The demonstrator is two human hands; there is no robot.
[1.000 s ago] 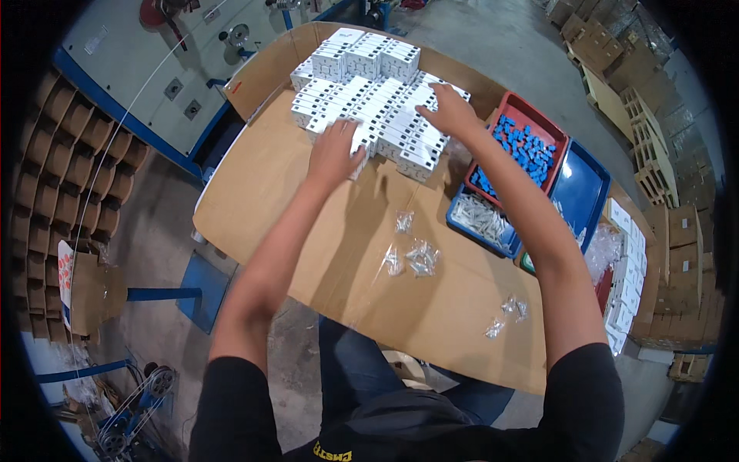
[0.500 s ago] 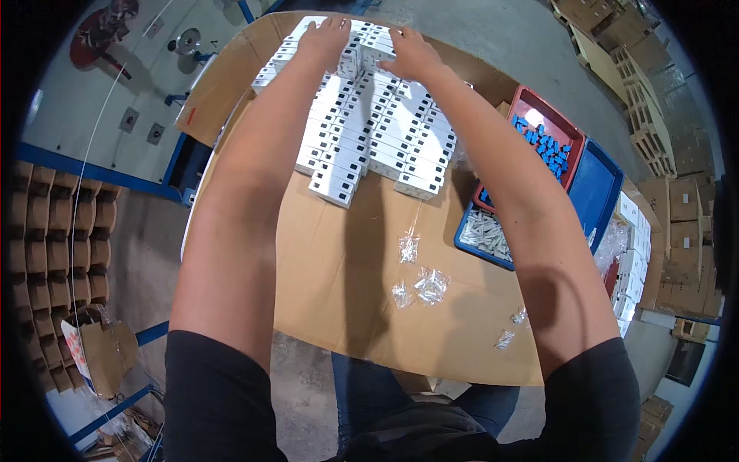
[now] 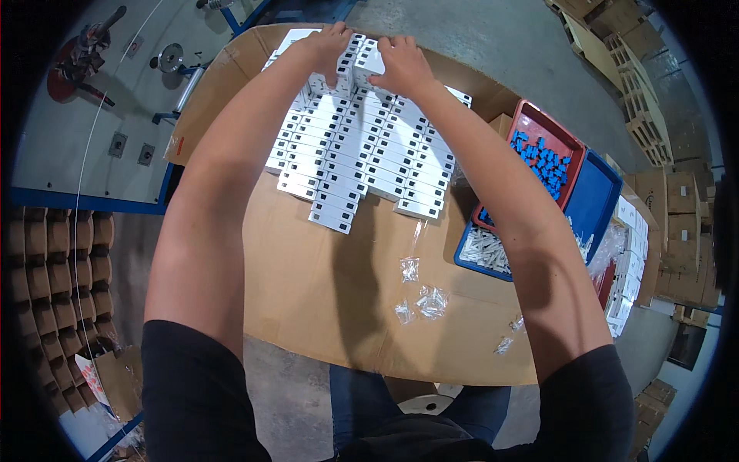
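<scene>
Small white boxes [image 3: 350,146] with dark square marks lie packed in long rows on a cardboard sheet [image 3: 300,269]. At the far end, more of them stand higher, on top of the rows. My left hand [image 3: 329,52] grips the raised boxes from the left, thumb on the near side and fingers over the top. From the right, my right hand [image 3: 404,68] closes on the raised white boxes [image 3: 369,60], its thumb also toward me. Both arms are stretched far forward. The undersides of the gripped boxes are hidden.
To the right, a red tray [image 3: 556,127] holds blue plastic parts, beside a blue tray [image 3: 596,189]. White plugs [image 3: 483,250] fill another blue bin. Small clear packets [image 3: 432,302] lie on the near cardboard. A raised cardboard edge [image 3: 481,86] runs along the far side.
The whole view has shifted, so the table sits lower in the picture. My hands have come slightly closer together on the raised boxes, and my left forearm has swung leftward.
</scene>
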